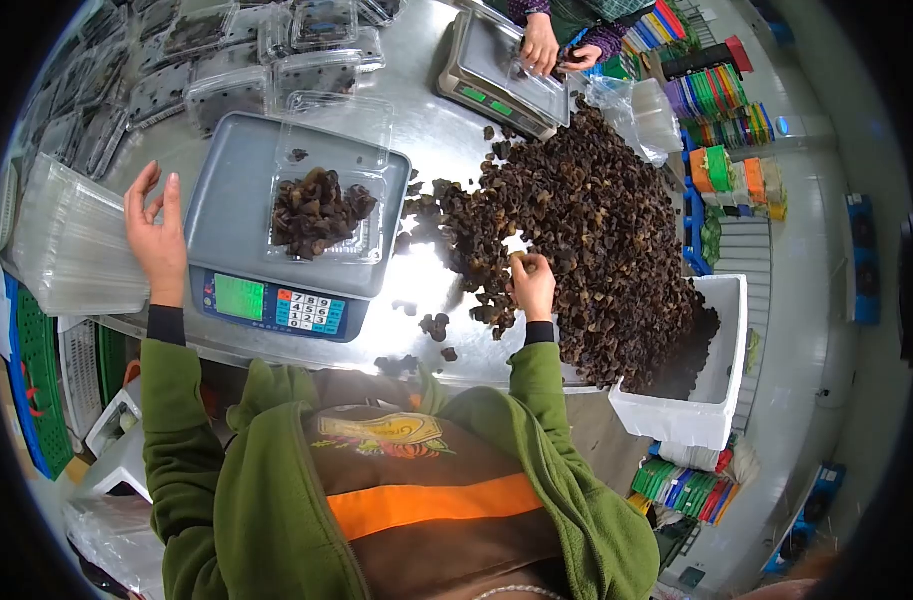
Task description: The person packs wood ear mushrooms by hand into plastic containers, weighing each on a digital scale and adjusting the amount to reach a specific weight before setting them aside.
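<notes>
A heap of dark brown wood ear mushrooms (586, 220) covers the metal table. At the heap's near left edge is my right hand (533, 287), its fingers pinched together on what looks like a wood ear mushroom, mostly hidden by them. My left hand (157, 240) is raised with fingers apart and nothing in it, between a stack of clear plastic trays (71, 235) and the digital scale (216, 190). On the scale's platform lies an open clear clamshell box (361, 245), partly filled with mushrooms (316, 210). Its transparent lid (341, 118) is folded back, away from me.
Many filled clear boxes (191, 75) crowd the far left. Across the table a co-worker's hands (541, 45) work over a box on a second scale (476, 70). A white foam bin (721, 370) stands against the table at the right, with mushrooms inside.
</notes>
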